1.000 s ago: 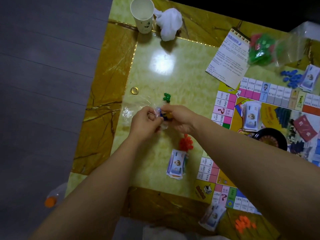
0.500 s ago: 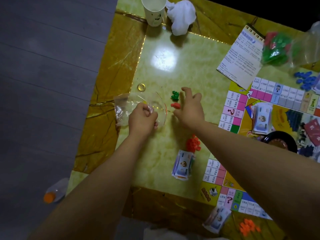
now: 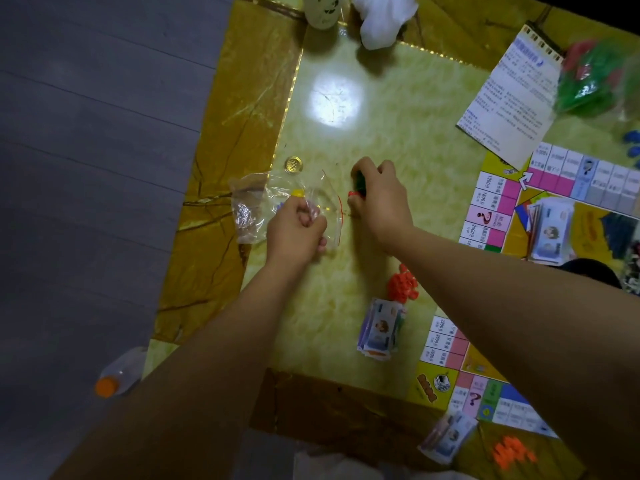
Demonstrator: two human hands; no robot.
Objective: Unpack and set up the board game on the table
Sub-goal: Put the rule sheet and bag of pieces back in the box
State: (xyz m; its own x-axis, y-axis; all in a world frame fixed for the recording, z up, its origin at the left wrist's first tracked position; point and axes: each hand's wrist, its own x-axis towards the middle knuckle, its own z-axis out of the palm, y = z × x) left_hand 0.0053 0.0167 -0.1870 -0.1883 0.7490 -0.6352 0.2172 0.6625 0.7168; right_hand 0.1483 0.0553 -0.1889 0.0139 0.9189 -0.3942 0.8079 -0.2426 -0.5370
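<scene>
A grey plank floor (image 3: 86, 168) is seen on the left, with a clear bottle (image 3: 119, 374) with an orange cap lying on it beside the counter. The counter (image 3: 381, 133), yellow-green marble with a gold border, fills the middle and right. A colourful game board (image 3: 498, 202) is laid flat at its right side, and a printed rule sheet (image 3: 512, 98) overlaps the board's far corner. Just beyond the sheet, a clear bag of green and red pieces (image 3: 595, 77) is seen, blurred.

Two bare arms are stretched in from below. The left grip (image 3: 298, 230) is closed around a crumpled clear plastic bag (image 3: 259, 206), held low over the counter's left edge. The right grip (image 3: 381, 199), just beside it, is curled narrowly around a small green piece (image 3: 360, 181), held down at the counter.

A stack of paper money (image 3: 379, 329) is set near the board's edge, under the right forearm, with a pile of orange pieces (image 3: 403, 284) touching its far end. A gold coin (image 3: 293, 164) lies just beyond the plastic bag. A small red piece (image 3: 352, 194) is seen by the right thumb; whether it is held cannot be told. A yellow piece (image 3: 298, 192) shows at the left fingertips, by the bag.
</scene>
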